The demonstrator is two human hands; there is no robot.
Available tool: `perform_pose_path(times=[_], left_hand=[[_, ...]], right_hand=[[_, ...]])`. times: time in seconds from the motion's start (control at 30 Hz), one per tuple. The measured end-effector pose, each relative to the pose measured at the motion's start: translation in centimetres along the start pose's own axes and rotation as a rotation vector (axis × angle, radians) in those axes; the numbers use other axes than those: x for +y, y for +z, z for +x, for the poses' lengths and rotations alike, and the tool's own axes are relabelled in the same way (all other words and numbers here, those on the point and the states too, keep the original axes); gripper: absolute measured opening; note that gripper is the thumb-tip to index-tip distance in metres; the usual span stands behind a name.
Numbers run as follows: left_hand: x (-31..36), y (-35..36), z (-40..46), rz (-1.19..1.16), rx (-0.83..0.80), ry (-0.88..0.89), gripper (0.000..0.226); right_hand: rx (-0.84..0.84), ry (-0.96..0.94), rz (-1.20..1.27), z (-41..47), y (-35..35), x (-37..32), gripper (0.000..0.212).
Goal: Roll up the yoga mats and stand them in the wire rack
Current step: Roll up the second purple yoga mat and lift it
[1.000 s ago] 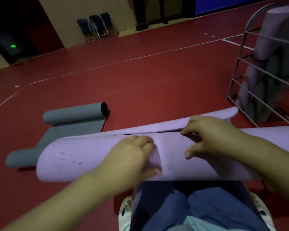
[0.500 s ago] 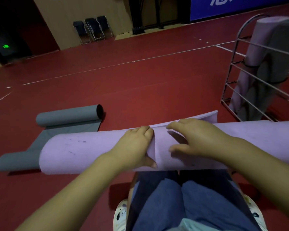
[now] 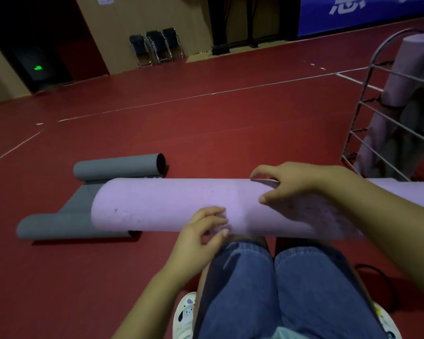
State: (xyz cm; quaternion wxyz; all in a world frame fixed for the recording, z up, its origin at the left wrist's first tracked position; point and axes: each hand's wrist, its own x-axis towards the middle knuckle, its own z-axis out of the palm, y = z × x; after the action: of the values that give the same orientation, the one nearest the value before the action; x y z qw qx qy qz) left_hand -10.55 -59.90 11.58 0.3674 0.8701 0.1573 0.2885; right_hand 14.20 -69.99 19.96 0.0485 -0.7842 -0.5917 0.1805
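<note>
1. The purple yoga mat (image 3: pixel 167 206) lies rolled into a thick tube across my knees, its left end hanging over the red floor (image 3: pixel 206 133) and its right end running out of view past my right arm
2. My right hand (image 3: pixel 296 182) sits on top of the roll with fingers curled over its far side and thumb on the near face, gripping it where the loose outer edge seems to lie
3. My left hand (image 3: pixel 201 231) is at the near underside of the roll, fingers bent against the foam; it looks like a light pinch, though I cannot tell how firmly it holds
4. I judge the mat soft, light and springy: foam like this wants to uncoil, so the free edge needs pressure until the roll is upright
5. Best hold, I think, is one hand wrapped round the middle over the seam, the other supporting an end
6. The wire rack (image 3: pixel 367 99) stands near on my right, already holding upright rolled mats (image 3: pixel 406 77) in purple and grey
7. A grey yoga mat (image 3: pixel 83 206) lies beyond on the floor, curled at both ends and flat between, not yet rolled
8. Folding chairs (image 3: pixel 157 46) stand at the far wall
</note>
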Motion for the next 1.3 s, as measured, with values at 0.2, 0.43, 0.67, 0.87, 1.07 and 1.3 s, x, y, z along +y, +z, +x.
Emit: perform_pose_path(times=[0.2,0.43,0.67,0.87,1.07,1.3], left_hand=[[-5.9,-0.7,-1.7,-1.386,0.621,-0.997,0.03],[-8.5,1.2,1.2,-1.862,0.641,-0.759,0.043],[-6.2,-1.8,3.7,-1.72,0.397,-0.608,0.042],[-1.3,-4.4,8.2,-1.553,0.132,-0.382,0.072],[5.6,-10.6,14.9,-1.166,0.092,-0.193,0.076],[8.5,-8.8,17.6,-0.768,-0.063,-0.312,0.091]], right_hand=[[-0.041,0.018,0.032,1.1,0.3,-0.3,0.069],[0.048,0.005,-0.037,1.0,0.6,-1.4,0.081],[0.217,-0.211,0.141,1.1,-0.4,-3.9,0.102],[0.109,-0.293,0.092,0.2,-6.8,-3.4,0.114],[0.268,-0.345,0.523,-0.7,-12.5,-2.9,0.103],[0.695,-0.176,1.085,0.5,-9.3,-2.4,0.042]])
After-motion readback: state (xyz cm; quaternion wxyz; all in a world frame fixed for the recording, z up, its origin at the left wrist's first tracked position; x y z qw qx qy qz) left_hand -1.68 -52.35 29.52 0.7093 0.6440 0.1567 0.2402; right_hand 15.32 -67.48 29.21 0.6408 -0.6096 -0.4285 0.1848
